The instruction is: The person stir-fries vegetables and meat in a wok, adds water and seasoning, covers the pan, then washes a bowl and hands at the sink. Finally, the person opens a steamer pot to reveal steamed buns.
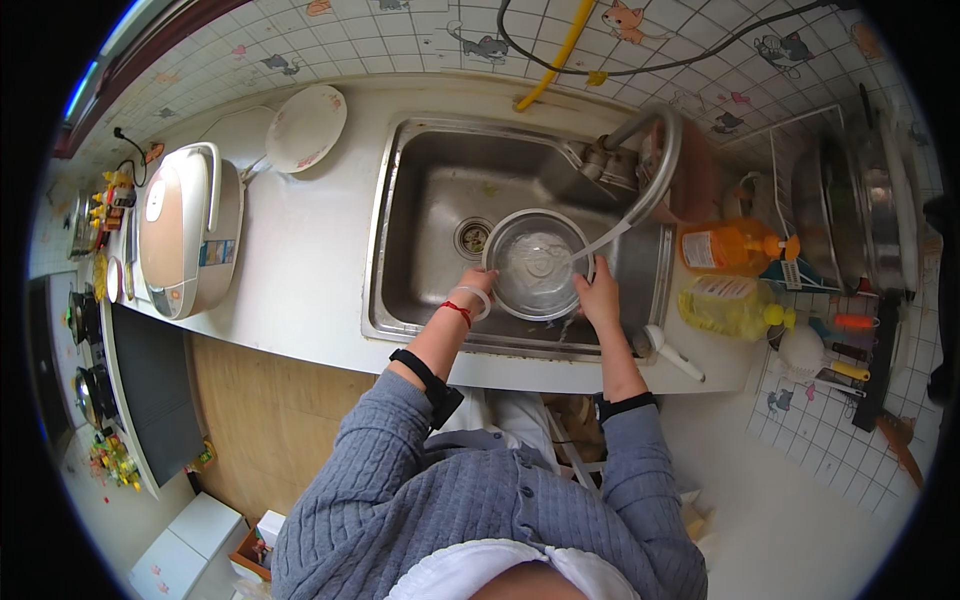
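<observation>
Both my hands grip a round metal bowl (537, 304) by its rim, over the right half of the stainless steel sink (427, 300). My left hand (480, 283) holds the bowl's lower left side. On the opposite side, my right hand (598, 294) has the rim between thumb and fingers. A stream of water runs from the curved faucet (664, 176) into the bowl, and the water inside is rippling. Some water spills past the bowl's lower right edge. Left of the bowl, the drain (474, 237) is uncovered, with small scraps in it.
A rice cooker (184, 232) and a floral plate (307, 129) stand on the left counter. Right of the sink lie an orange bottle (724, 247), a yellow bottle (724, 306) and a white-handled brush (671, 352). Pans (832, 202) stand in a rack at the far right.
</observation>
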Motion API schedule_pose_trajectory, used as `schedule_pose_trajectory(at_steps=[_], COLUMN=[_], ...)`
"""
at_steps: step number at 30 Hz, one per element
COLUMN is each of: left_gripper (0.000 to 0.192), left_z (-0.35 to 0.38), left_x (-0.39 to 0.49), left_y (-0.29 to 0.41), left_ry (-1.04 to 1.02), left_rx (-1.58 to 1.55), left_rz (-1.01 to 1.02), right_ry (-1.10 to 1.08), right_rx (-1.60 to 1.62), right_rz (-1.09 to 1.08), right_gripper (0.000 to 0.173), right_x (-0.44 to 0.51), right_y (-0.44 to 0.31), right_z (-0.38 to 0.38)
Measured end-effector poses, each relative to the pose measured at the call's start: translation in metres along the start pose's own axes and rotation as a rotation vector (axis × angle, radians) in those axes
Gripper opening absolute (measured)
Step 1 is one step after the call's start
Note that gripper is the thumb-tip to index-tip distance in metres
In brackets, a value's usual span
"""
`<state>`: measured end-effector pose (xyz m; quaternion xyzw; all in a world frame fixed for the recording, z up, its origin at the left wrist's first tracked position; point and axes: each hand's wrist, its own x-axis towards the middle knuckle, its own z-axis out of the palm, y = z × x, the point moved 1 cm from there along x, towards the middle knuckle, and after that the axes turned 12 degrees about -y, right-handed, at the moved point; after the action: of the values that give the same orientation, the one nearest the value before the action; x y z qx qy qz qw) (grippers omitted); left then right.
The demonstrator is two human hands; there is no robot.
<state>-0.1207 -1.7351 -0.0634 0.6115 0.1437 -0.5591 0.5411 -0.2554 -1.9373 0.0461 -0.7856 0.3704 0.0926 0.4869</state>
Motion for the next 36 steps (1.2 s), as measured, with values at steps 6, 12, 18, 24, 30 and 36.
schedule_pose_trajectory(at_steps=[6, 12, 18, 24, 30, 36], left_gripper=[0.047, 0.058, 0.019, 0.027, 0.064, 0.055], left_z=[0.023, 0.016, -0.004, 0.029, 0.056, -0.002], left_x=[-0.004, -0.018, 0.024, 0.026, -0.063, -0.043], left_y=[0.025, 0.051, 0.018, -0.001, 0.037, 0.027], left_ry=[-0.080, -0.217, 0.066, 0.048, -0.204, -0.149], left_rx=[-0.328, -0.303, -0.054, -0.200, -0.053, -0.285], left_rz=[0.326, 0.523, 0.344, -0.022, 0.192, 0.077], right_ry=[-0.072, -0.016, 0.141, 0.175, 0.068, -0.027], right_rx=[0.102, 0.300, 0.255, 0.275, 0.375, 0.114], right_rz=[0.113, -0.048, -0.102, 0.078, 0.141, -0.152], right_gripper=[0.033, 0.030, 0.040, 0.044, 0.044, 0.030], right_x=[0.019, 0.001, -0.002, 0.010, 0.016, 0.029], right_y=[0.033, 0.026, -0.024, 0.003, 0.050, 0.008], right_z=[0.008, 0.029, 0.022, 0.017, 0.034, 0.031])
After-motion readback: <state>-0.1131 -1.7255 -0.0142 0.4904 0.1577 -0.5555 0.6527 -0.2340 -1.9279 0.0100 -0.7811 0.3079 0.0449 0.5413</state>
